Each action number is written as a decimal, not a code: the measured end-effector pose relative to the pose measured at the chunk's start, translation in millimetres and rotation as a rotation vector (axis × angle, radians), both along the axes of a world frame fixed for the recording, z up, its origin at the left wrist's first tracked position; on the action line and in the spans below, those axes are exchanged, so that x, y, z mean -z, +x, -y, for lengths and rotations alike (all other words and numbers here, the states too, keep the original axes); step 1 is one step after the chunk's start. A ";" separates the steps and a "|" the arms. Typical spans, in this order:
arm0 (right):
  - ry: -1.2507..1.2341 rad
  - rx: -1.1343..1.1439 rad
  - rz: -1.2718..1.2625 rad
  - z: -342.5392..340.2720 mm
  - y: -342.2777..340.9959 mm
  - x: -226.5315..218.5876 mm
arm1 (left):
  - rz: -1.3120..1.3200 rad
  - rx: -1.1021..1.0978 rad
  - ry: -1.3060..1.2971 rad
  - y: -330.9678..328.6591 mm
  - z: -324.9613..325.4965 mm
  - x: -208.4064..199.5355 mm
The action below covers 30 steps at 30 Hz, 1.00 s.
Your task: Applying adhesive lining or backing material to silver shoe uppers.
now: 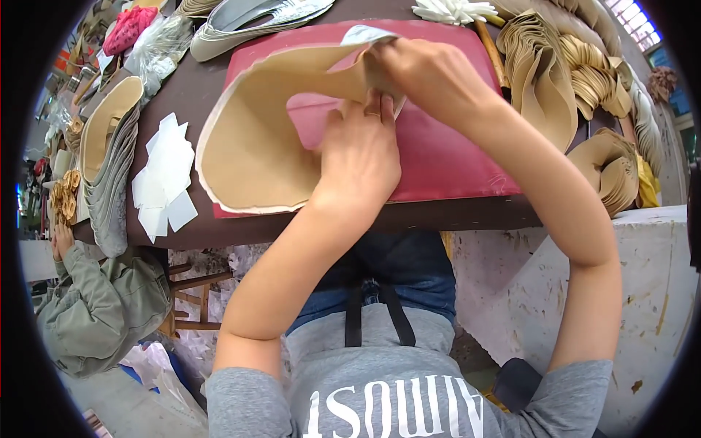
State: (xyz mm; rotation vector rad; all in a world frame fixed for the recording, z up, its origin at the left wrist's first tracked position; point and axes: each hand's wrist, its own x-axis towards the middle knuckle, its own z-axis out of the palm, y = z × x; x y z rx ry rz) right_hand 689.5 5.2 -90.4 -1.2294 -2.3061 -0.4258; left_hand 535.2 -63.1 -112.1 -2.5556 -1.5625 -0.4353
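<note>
Left hand: your left hand (359, 150) lies palm down on the tan leather piece (252, 146), fingers closed together and pressing it onto the red mat (445, 157); a ring shows on one finger.
Right hand: your right hand (431, 73) is pinched shut on the upper edge of the same piece, near the far side of the mat, where a small white strip (364, 33) sticks out just beyond your fingers.
Tan leather piece: it curls up from the mat in a wide arc, pale-edged, its left lobe hanging over the mat's left border onto the dark tabletop (219, 233).
Red mat: it sits flat in front of you, its near edge close to the table's edge.
White cut pieces: a loose pile (164, 179) lies on the tabletop just left of the leather.
Left stack: tan and grey shoe parts (109, 157) are stacked along the left end of the table.
Right stacks: curled tan pieces (555, 69) are heaped to the right of the mat.
Far edge: grey shoes (252, 18) and a white flower-shaped piece (453, 10) lie beyond the mat.
Other person: someone in a grey-green jacket (102, 306) sits at the lower left, well apart from your hands.
</note>
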 end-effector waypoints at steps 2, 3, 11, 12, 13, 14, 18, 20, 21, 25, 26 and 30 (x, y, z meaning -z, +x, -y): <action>-0.176 0.066 -0.062 -7.2 13.8 -4.2 | -0.110 0.033 0.171 3.1 0.0 7.5; -0.264 0.100 -0.093 -9.2 17.8 -3.6 | -0.164 0.049 0.256 5.1 -0.3 10.3; -0.238 0.135 0.061 10.8 -12.6 -32.4 | -0.172 -0.056 0.233 22.4 -7.5 17.0; -0.241 0.123 0.036 10.2 -15.5 -39.4 | -0.232 -0.072 0.223 24.5 -7.9 15.2; -0.243 0.110 0.011 9.2 -18.4 -42.6 | -0.292 -0.089 0.212 25.9 -7.8 14.5; -0.257 0.135 -0.010 1.7 -8.7 -41.4 | -0.285 -0.086 0.216 28.8 -8.4 13.7; -0.037 0.190 0.154 7.8 1.8 -20.8 | -0.067 -0.110 0.012 31.9 -8.4 15.0; -0.034 0.175 0.157 9.5 -2.5 -23.2 | -0.010 -0.113 0.069 31.1 -14.2 20.5; -0.031 0.169 0.159 10.4 -3.9 -25.9 | 0.047 -0.107 0.129 31.3 -19.1 23.9; -0.032 0.154 0.150 12.8 -3.5 -26.3 | 0.231 -0.055 0.245 31.1 -27.5 35.9; -0.037 0.150 0.138 13.3 -2.2 -24.7 | 0.303 -0.017 0.244 30.3 -28.5 38.1; -0.055 0.153 0.107 6.4 3.2 -24.0 | 0.388 0.060 0.210 32.5 -39.0 35.0</action>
